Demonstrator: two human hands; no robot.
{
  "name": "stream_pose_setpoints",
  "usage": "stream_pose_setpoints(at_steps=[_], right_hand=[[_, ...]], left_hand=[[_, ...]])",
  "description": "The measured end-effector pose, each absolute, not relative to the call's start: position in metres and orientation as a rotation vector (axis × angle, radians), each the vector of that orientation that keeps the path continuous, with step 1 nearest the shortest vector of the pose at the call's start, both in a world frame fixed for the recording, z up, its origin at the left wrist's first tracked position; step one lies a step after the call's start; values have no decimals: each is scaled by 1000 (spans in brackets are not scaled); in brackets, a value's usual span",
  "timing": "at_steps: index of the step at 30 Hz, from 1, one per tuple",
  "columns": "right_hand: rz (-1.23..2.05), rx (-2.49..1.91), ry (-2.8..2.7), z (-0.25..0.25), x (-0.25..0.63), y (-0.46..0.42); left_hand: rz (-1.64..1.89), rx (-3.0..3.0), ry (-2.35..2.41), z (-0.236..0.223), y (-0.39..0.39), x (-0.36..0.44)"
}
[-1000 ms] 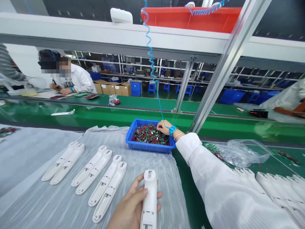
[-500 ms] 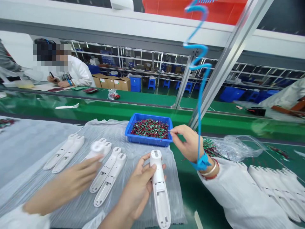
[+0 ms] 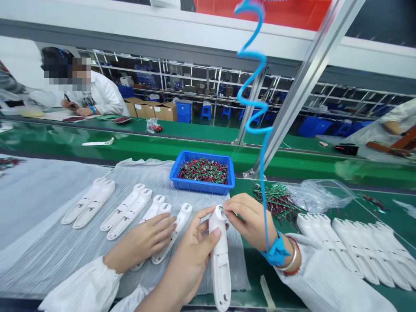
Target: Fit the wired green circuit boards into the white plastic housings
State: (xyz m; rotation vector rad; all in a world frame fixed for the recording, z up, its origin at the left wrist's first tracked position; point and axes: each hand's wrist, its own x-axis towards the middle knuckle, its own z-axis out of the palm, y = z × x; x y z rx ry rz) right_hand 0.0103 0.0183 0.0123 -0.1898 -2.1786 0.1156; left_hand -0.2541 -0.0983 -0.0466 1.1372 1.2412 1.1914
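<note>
**White shell (image 3: 220, 255) in the left grip (image 3: 193, 247), right grip (image 3: 250, 219) at its rounded end**

Beyond the far edge of the bench (image 3: 255, 277), towards the left, a person in a white coat (image 3: 105, 95) leans over a worktop. A plastic sheet (image 3: 149, 173) covers the left part of the bench, and on it more shells lie slantwise: a first pair (image 3: 87, 203), a second pair (image 3: 126, 212), then a group of three (image 3: 182, 219). A co-worker's hand (image 3: 146, 240) reaches from the left over this group, hiding part of it; whether it touches them cannot be told.

Next comes the left grip, near the bench's near edge, closed around the upper half of the white shell with the thumb on top. The shell lies to the right of this palm, hollow side up, its long open end towards the near edge and its rounded end towards the far edge. Beyond, near the far edge, stands a blue bin (image 3: 203, 187) full of tangled red and green pieces (image 3: 204, 170).

The right grip meets the shell's rounded end from the right, thumb and fingers drawn together beside a small green part (image 3: 221, 207); whether they pinch it cannot be told. A blue cord (image 3: 262, 177) runs down to the wristband (image 3: 276, 253) there. Close to the near edge lies a strip of tape (image 3: 267, 292).

Farther right, a heap of wires (image 3: 277, 201) and a clear bag (image 3: 320, 195) lie towards the far edge, with a row of shells (image 3: 360, 249) nearer.
</note>
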Motion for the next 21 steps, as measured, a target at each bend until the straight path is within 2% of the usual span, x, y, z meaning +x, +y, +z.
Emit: stream_pose_setpoints(at_steps=[5, 10, 12, 14, 18, 21], right_hand=[[629, -422, -2205, 23, 18, 14], [1546, -602, -1906, 22, 22, 23], [1802, -669, -1741, 20, 22, 25], [1872, -690, -1666, 18, 21, 24], [1812, -690, -1617, 13, 19, 19], [1800, -668, -1612, 8, 20, 18]], left_hand=[[1224, 1248, 1422, -43, -105, -270], [1141, 1375, 1559, -50, -102, -267], [1092, 1428, 1592, -51, -99, -269], [1038, 1486, 1604, -52, -97, -275], [983, 1558, 1647, -43, -94, -280], [1030, 1529, 1797, -27, -94, -247]])
